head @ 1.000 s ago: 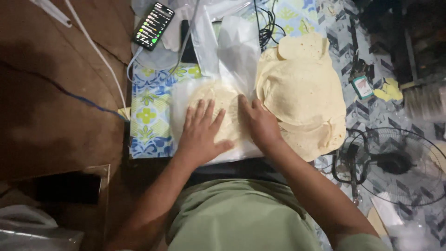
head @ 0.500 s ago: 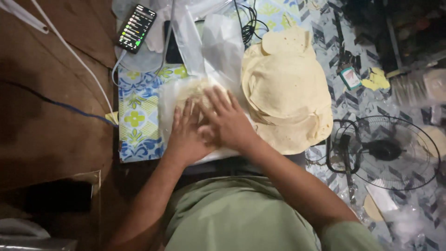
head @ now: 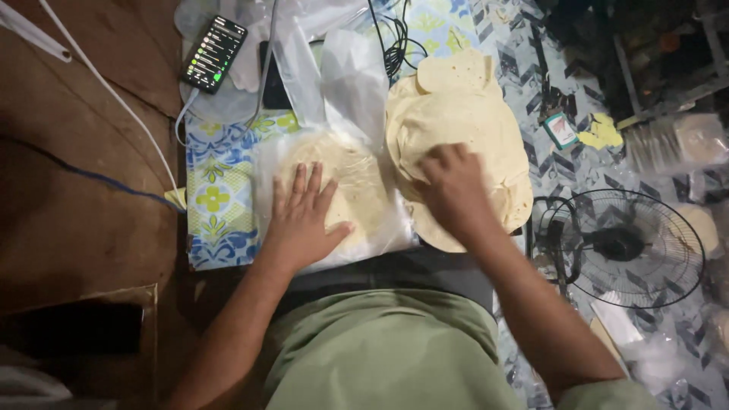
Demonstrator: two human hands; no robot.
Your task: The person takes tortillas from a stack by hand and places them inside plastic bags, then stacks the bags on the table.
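Note:
My left hand (head: 301, 215) lies flat, fingers spread, on a round flatbread (head: 357, 182) that sits inside a clear plastic bag (head: 345, 83) on a patterned mat. My right hand (head: 453, 184) rests on a pile of pale round flatbreads (head: 463, 114) just to the right of the bag. Its fingers are curled down onto the top sheet, and whether they pinch it cannot be told.
A lit phone (head: 215, 53) with a white cable (head: 114, 99) lies at the upper left, a second dark phone (head: 275, 76) beside it. A floor fan (head: 623, 247) lies at the right. A blue-and-yellow patterned mat (head: 216, 205) covers part of the brown floor. Black cables (head: 395, 45) run at the top.
My right hand left the bagged flatbread and moved right onto the pile. My left hand stayed pressed flat on the bagged one.

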